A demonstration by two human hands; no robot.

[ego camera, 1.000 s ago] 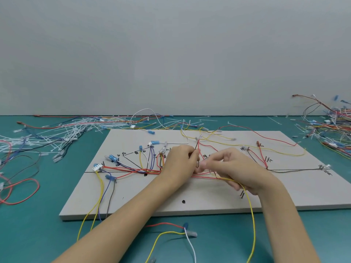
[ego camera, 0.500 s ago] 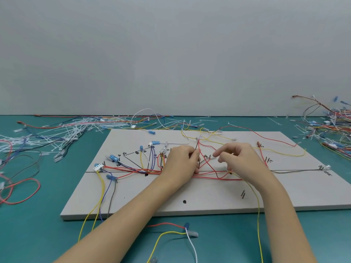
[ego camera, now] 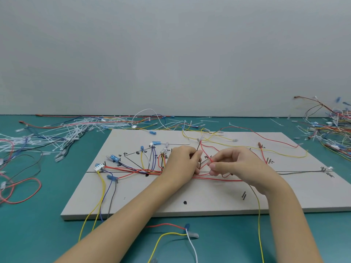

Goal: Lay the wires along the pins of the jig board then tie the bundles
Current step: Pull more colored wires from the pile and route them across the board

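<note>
The left hand (ego camera: pixel 182 162) pinches a thin black wire (ego camera: pixel 198 147) at frame centre; the right hand (ego camera: pixel 239 164) pinches a red wire (ego camera: pixel 206 150) just beside it. Both lie over the flat pale jig board (ego camera: pixel 209 204). Advisable: keep the slender, springy strands taut between the pins before tying.

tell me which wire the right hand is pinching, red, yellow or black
The red wire: the right hand pinches it at its fingertips. The black wire is in the left hand.
</note>
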